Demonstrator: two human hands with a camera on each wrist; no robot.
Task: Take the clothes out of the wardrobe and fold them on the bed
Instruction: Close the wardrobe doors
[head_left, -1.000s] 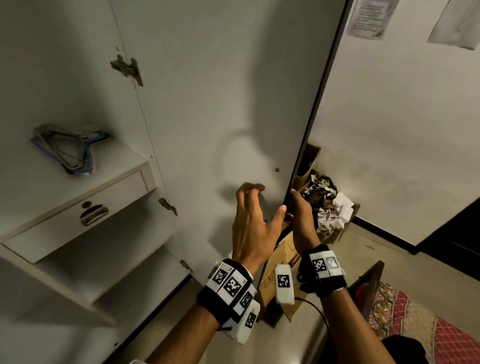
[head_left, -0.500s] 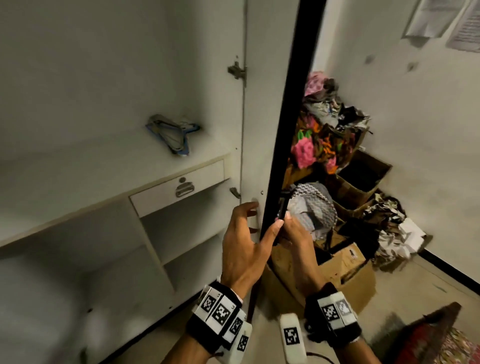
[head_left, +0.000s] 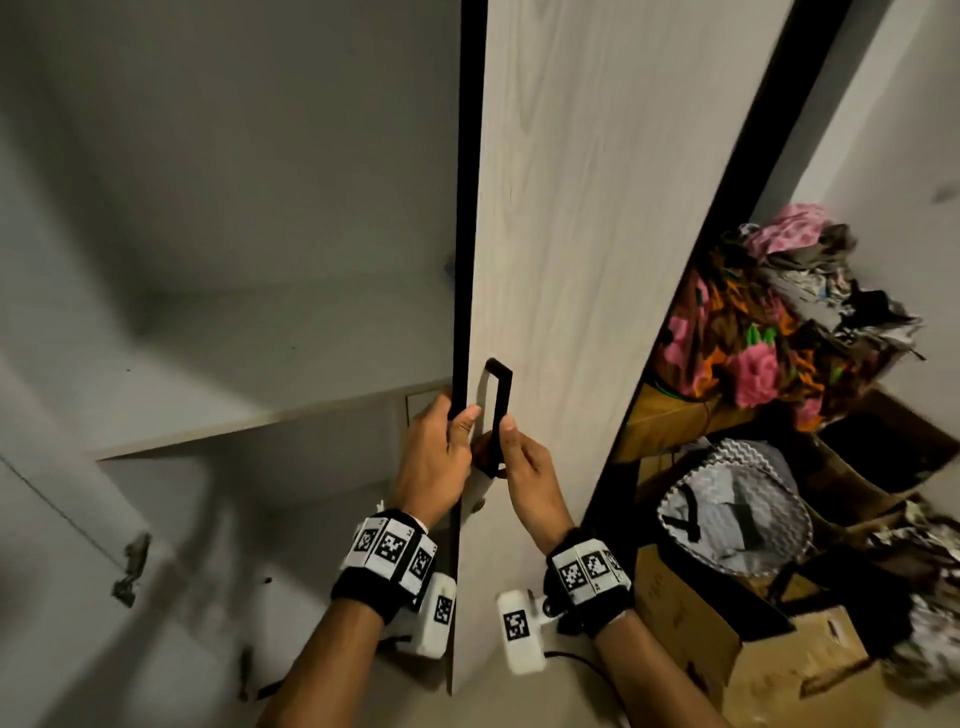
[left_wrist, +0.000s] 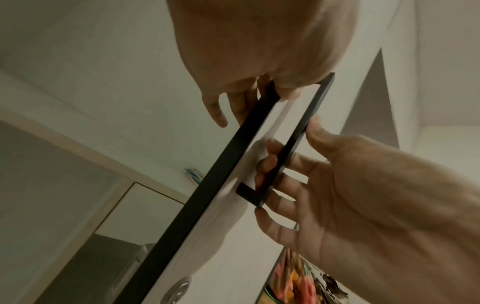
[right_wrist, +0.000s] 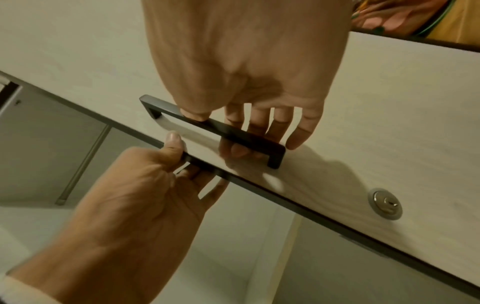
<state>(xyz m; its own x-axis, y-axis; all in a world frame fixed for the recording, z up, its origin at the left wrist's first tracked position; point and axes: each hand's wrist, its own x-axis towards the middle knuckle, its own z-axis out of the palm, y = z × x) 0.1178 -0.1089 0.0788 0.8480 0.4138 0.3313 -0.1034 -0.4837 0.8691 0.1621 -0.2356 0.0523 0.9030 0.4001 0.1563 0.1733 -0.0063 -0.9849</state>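
Note:
The wardrobe door (head_left: 597, 234) is pale wood with a black edge and a black bar handle (head_left: 500, 405). My left hand (head_left: 454, 415) grips the door's black edge, thumb on the front face and fingers behind it. My right hand (head_left: 501, 436) holds the handle, its fingers hooked behind the bar (right_wrist: 215, 125) and its thumb on top. The left wrist view shows the same grip on the edge (left_wrist: 233, 148). A heap of colourful clothes (head_left: 753, 332) lies on boxes to the right of the door. The wardrobe shelves (head_left: 260, 415) in view are bare.
Cardboard boxes (head_left: 727, 639) and a zigzag-patterned bag (head_left: 737, 509) crowd the floor to the right. A round metal lock (right_wrist: 385, 203) sits below the handle. The other door's hinge (head_left: 132, 566) shows at the lower left.
The door has swung round from wide open, so its outer face now shows. My left hand has closed on its edge and my right hand has taken the handle.

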